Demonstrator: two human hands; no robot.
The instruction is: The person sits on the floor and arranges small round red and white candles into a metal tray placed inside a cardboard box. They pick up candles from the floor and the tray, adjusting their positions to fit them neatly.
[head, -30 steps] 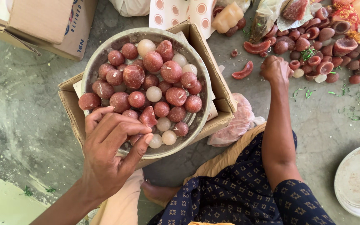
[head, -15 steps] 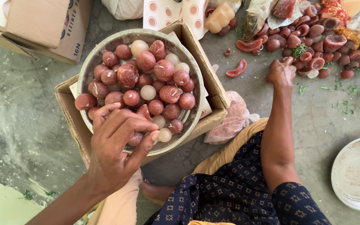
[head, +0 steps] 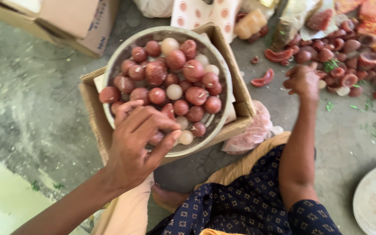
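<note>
While the left hand [head: 135,146] is spread open over red fruits [head: 177,82], the bowl [head: 129,48] is steadied inside a cardboard box [head: 240,93]. Peels [head: 340,56] are reached by the right hand [head: 303,80], fingers loosely curled, grip not discernible

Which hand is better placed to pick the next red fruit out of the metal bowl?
Left. The left hand already rests on the red fruits at the near rim of the metal bowl. The right hand is off at the peel pile on the floor.

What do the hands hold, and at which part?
Left hand closes over red fruits in the bowl; the exact hold is hidden. Right hand: cannot tell.
</note>
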